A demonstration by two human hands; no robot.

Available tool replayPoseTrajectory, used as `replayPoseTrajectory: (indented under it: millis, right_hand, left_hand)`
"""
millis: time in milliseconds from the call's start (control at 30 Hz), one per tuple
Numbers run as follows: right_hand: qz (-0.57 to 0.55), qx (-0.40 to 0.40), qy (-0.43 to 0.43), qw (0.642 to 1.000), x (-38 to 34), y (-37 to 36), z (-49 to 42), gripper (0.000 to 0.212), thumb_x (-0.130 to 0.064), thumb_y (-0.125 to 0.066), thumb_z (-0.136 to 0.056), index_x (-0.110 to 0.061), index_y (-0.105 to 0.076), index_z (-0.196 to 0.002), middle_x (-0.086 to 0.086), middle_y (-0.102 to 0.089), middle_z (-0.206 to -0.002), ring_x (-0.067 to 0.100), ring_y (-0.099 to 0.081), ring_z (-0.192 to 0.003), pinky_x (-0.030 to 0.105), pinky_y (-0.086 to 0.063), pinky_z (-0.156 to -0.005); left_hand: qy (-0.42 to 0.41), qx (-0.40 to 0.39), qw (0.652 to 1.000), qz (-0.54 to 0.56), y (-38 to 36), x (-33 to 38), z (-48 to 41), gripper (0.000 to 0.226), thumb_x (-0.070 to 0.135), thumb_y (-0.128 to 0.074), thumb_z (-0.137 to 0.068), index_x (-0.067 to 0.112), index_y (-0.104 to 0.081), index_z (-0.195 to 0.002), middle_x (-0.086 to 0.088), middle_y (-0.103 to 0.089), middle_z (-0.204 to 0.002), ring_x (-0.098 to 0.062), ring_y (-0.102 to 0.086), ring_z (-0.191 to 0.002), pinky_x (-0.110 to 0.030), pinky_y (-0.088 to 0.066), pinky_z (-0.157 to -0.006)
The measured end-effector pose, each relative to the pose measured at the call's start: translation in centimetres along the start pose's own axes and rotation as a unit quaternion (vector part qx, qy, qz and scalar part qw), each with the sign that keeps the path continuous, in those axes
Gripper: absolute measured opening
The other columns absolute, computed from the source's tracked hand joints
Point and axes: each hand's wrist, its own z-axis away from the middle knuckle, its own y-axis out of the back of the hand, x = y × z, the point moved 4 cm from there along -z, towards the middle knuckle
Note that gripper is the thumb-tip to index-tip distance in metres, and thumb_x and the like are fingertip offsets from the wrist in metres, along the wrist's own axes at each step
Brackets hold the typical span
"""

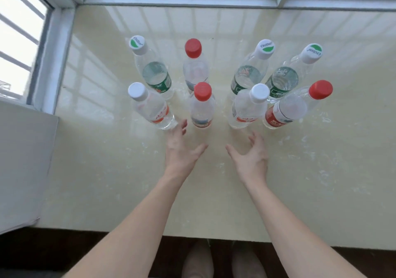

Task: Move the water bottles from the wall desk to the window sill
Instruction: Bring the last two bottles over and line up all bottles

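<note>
Basically eight water bottles (202,106) upright mid window sill (107,181); left hand (182,151) and right hand (250,157) spread, holding nothing. Careless swipe could topple the front row.

Bright daylight pours through the window (19,42), blown out white at left. The glossy window sill (107,170) mirrors the panes in pale glare. Wide-angle bending bows the edges; everything looks slightly soft.

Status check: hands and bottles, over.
Hands open, empty: left hand, right hand. Eight water bottles upright on window sill, two rows. Nothing blocking.
</note>
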Motion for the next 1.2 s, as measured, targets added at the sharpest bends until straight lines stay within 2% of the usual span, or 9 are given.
replayPoseTrajectory:
  millis: [133, 300, 400, 500, 600, 733, 900, 1000, 1200]
  right_hand:
    - [0.014, -0.05, 0.022, 0.998, -0.2, -2.3, 2.8, 0.078, -0.034, -0.082, -0.078, -0.012, -0.046, -0.143, 0.003, -0.054, -0.143, 0.018, -0.05, -0.133, 0.025, -0.034, -0.104]
    - [-0.014, -0.078, 0.072, 0.994, -3.3, -6.0, 2.2, 0.085, -0.035, -0.084, -0.076, -0.017, -0.041, -0.147, -0.002, -0.051, -0.146, 0.013, -0.046, -0.136, 0.019, -0.032, -0.105]
    - [-0.036, -0.071, 0.088, 0.993, -4.8, -7.7, 1.2, 0.096, -0.037, -0.087, -0.072, -0.017, -0.035, -0.15, 0.0, -0.048, -0.148, 0.013, -0.044, -0.137, 0.028, -0.035, -0.112]
    - [-0.046, -0.042, 0.094, 0.994, -5.6, -8.5, 0.0, 0.098, -0.039, -0.088, -0.068, -0.018, -0.036, -0.148, -0.001, -0.049, -0.146, 0.016, -0.045, -0.137, 0.039, -0.038, -0.112]
    - [-0.044, -0.011, 0.091, 0.995, -6.2, -8.8, -1.0, 0.088, -0.036, -0.089, -0.064, -0.017, -0.044, -0.138, 0.0, -0.057, -0.134, 0.019, -0.051, -0.128, 0.041, -0.044, -0.105]
    - [-0.041, 0.004, 0.085, 0.996, -6.5, -9.3, -1.7, 0.071, -0.03, -0.09, -0.063, -0.016, -0.053, -0.122, 0.001, -0.064, -0.118, 0.024, -0.057, -0.114, 0.043, -0.047, -0.095]
    - [-0.016, 0.02, 0.086, 0.996, -6.4, -9.5, -2.5, 0.057, -0.027, -0.088, -0.067, -0.015, -0.058, -0.114, 0.003, -0.063, -0.11, 0.026, -0.058, -0.109, 0.034, -0.044, -0.088]
    - [-0.016, 0.017, 0.087, 0.996, -6.4, -9.5, -2.6, 0.055, -0.027, -0.088, -0.068, -0.014, -0.059, -0.112, 0.002, -0.061, -0.106, 0.025, -0.058, -0.107, 0.032, -0.042, -0.086]
    - [-0.015, 0.015, 0.088, 0.996, -6.5, -9.4, -2.6, 0.054, -0.027, -0.088, -0.067, -0.013, -0.059, -0.11, -0.004, -0.055, -0.1, 0.026, -0.058, -0.106, 0.031, -0.041, -0.084]
  left_hand:
    - [0.042, 0.065, 0.997, -0.029, 3.2, -3.2, 2.2, 0.076, 0.029, -0.082, -0.076, 0.018, -0.043, -0.139, 0.004, -0.051, -0.134, -0.011, -0.052, -0.121, -0.043, -0.047, -0.101]
    - [0.029, 0.121, 0.992, 0.003, 7.6, -3.5, -0.8, 0.093, 0.035, -0.087, -0.069, 0.024, -0.033, -0.144, 0.005, -0.046, -0.137, -0.009, -0.049, -0.12, -0.04, -0.047, -0.102]
    - [0.001, 0.111, 0.994, 0.015, 8.4, -2.7, -3.2, 0.091, 0.042, -0.09, -0.061, 0.026, -0.039, -0.135, 0.009, -0.047, -0.134, -0.007, -0.048, -0.122, -0.04, -0.048, -0.101]
    - [-0.021, 0.104, 0.994, 0.013, 8.8, -2.3, -4.6, 0.074, 0.05, -0.088, -0.055, 0.035, -0.045, -0.114, 0.011, -0.055, -0.119, -0.008, -0.052, -0.117, -0.04, -0.05, -0.097]
    - [-0.033, 0.099, 0.994, 0.034, 9.4, -1.9, -5.4, 0.065, 0.04, -0.09, -0.061, 0.039, -0.048, -0.11, 0.013, -0.062, -0.112, -0.005, -0.058, -0.109, -0.027, -0.052, -0.091]
    - [-0.033, 0.043, 0.996, 0.067, 10.2, -1.9, -6.3, 0.059, 0.019, -0.09, -0.066, 0.029, -0.056, -0.113, 0.009, -0.065, -0.114, 0.003, -0.06, -0.106, -0.005, -0.048, -0.082]
    - [-0.04, -0.079, 0.993, 0.075, 11.2, -2.1, -7.5, 0.057, 0.01, -0.087, -0.071, 0.024, -0.06, -0.119, 0.006, -0.066, -0.118, -0.004, -0.06, -0.115, -0.011, -0.05, -0.087]
    - [-0.047, -0.114, 0.989, 0.079, 11.4, -2.0, -7.7, 0.052, 0.006, -0.085, -0.073, 0.028, -0.061, -0.113, 0.012, -0.068, -0.112, 0.0, -0.062, -0.112, -0.011, -0.051, -0.088]
    - [-0.059, -0.164, 0.984, 0.039, 11.6, -2.5, -8.5, 0.053, 0.014, -0.084, -0.076, 0.017, -0.061, -0.123, 0.012, -0.069, -0.113, 0.0, -0.061, -0.112, -0.01, -0.051, -0.086]
